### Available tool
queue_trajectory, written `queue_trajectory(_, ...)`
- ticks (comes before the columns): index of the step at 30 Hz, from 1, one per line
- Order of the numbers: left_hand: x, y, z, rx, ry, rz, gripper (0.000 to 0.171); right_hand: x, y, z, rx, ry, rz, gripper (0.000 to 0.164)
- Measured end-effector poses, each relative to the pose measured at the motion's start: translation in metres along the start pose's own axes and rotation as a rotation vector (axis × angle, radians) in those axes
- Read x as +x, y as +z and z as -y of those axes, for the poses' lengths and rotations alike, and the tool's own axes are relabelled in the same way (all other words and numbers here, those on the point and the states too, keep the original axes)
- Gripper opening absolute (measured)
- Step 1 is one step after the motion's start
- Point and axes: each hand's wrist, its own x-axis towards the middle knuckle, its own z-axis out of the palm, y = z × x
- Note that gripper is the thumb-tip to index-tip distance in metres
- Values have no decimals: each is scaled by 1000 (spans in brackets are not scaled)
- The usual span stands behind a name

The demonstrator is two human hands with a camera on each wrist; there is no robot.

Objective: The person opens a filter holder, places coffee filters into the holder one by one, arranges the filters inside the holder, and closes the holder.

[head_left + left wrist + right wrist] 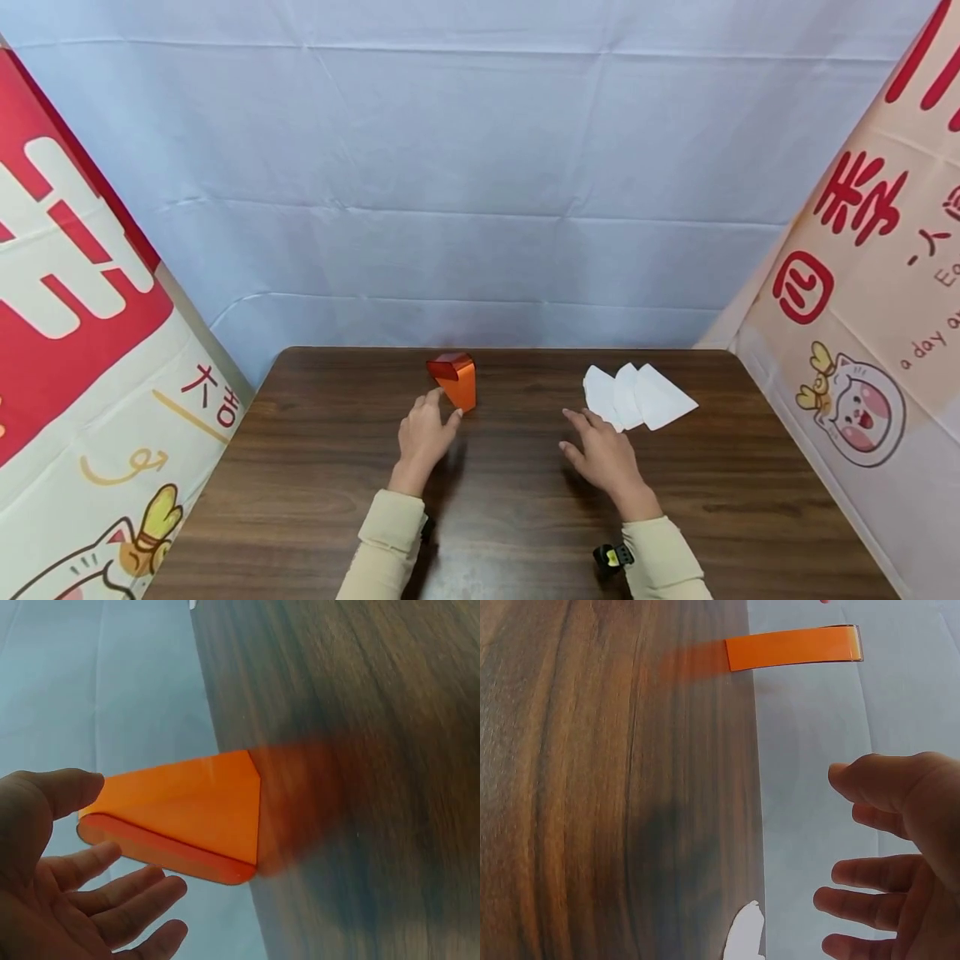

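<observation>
An orange wedge-shaped holder with a darker red-orange curved top stands upright on the wooden table, near its back edge. Beside it on the near left is my left hand, fingers loosely spread and palm turned toward the holder. In the left wrist view the holder shows a broad flat side behind the thumb and fingertips. Three white folded fan-shaped papers overlap in a row at the back right. My right hand hovers just in front of them, holding nothing, with its fingers relaxed and apart.
A pale blue cloth hangs behind the table's back edge. Printed cloths flank both sides, a red and white one at left and a cream one at right. A black watch-like device is on the right wrist.
</observation>
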Motion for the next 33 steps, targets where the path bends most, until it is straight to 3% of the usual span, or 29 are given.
queue_trajectory(11,6,12,-6,-29,-71,-13,56,5,6,4,17,12,25,53)
queue_trajectory(33,24,33,-9,-96,-163,-105,64,22,18,11,12,-9,24,53)
